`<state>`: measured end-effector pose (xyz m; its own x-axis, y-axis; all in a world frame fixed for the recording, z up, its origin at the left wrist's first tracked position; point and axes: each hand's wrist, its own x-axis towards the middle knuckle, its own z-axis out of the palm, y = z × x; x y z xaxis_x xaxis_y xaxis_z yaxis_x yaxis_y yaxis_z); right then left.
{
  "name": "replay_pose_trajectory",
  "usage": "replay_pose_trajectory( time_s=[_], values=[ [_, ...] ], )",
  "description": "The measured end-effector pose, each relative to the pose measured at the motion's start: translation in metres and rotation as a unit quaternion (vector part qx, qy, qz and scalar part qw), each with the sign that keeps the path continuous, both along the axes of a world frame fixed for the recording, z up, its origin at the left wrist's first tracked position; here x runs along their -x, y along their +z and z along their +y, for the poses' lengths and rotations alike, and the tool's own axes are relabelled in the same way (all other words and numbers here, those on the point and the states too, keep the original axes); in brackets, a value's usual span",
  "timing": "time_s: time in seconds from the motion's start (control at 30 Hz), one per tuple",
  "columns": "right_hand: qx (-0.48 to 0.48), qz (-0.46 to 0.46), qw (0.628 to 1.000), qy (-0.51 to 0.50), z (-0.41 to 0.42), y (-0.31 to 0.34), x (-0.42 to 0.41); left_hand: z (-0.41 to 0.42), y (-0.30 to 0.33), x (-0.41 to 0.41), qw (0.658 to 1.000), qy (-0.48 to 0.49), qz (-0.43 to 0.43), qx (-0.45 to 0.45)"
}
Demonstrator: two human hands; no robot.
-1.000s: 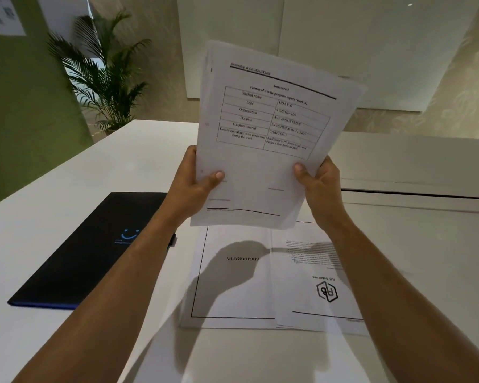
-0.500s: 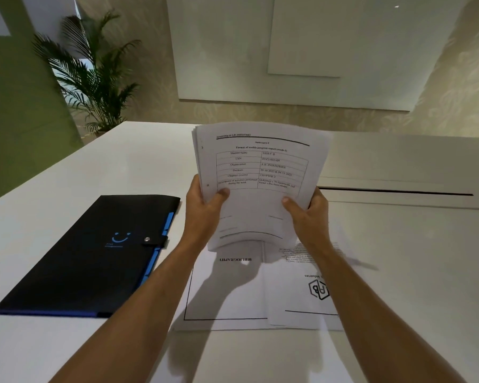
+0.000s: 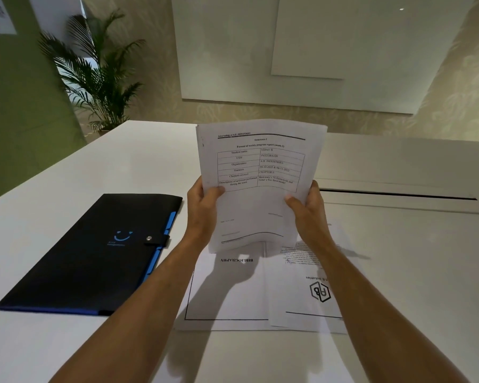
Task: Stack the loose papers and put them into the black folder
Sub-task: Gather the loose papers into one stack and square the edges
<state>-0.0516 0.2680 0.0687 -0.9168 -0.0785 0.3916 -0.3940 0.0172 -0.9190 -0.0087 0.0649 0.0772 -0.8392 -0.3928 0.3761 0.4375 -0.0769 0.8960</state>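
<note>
Holding the thin white paper stack (image 3: pixel 256 186) upright, left hand (image 3: pixel 203 208) and right hand (image 3: pixel 309 210) pinch its sides, right of the flat black folder (image 3: pixel 94 255).

Top sheet of held stack (image 3: pixel 256 183): header "Internship at A.B. INDUSTRIES", then "Annexure-1", "Format of weekly progress report". Table rows: "Student name", "USN", "Organization – A.B. INDUSTRIES", "Duration", "Chapters covered – CHAPTER-3", "Description of activities performed during the week". Bordered sheet (image 3: pixel 227 294) on counter: "BIBLIOGRAPHY", upside down. Overlapping sheet (image 3: pixel 313 308): hexagon "AB" logo, "Industries", upside down; small print illegible. Black folder (image 3: pixel 94 255): blue smiley mark, caption unreadable.
</note>
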Motion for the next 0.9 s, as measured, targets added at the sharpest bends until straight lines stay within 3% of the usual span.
replay_pose_trajectory(
  time_s=[0.2,0.33,0.4,0.47,0.53,0.73,0.9],
  values=[
    [-0.022,0.014,0.998,-0.05,0.001,0.001,0.003,-0.002,0.001,0.003,0.999,0.032,-0.013,0.033],
    [-0.007,-0.022,0.996,-0.091,0.014,0.004,0.01,-0.012,-0.004,0.004,0.981,0.105,-0.117,0.113],
    [0.026,-0.1,0.991,-0.083,0.021,0.005,0.015,-0.02,-0.016,0.002,0.929,0.154,-0.22,0.254],
    [0.031,-0.185,0.98,-0.067,0.03,0.002,0.019,-0.025,-0.029,-0.006,0.837,0.177,-0.331,0.398],
    [-0.014,-0.242,0.968,-0.068,0.039,-0.006,0.022,-0.026,-0.04,-0.014,0.78,0.17,-0.4,0.45],
    [-0.097,-0.307,0.943,-0.082,0.051,-0.041,0.016,-0.022,-0.058,-0.02,0.71,0.146,-0.449,0.523],
    [-0.168,-0.29,0.937,-0.096,0.048,-0.058,0.004,-0.016,-0.053,-0.013,0.708,0.122,-0.46,0.522]
  ],
)
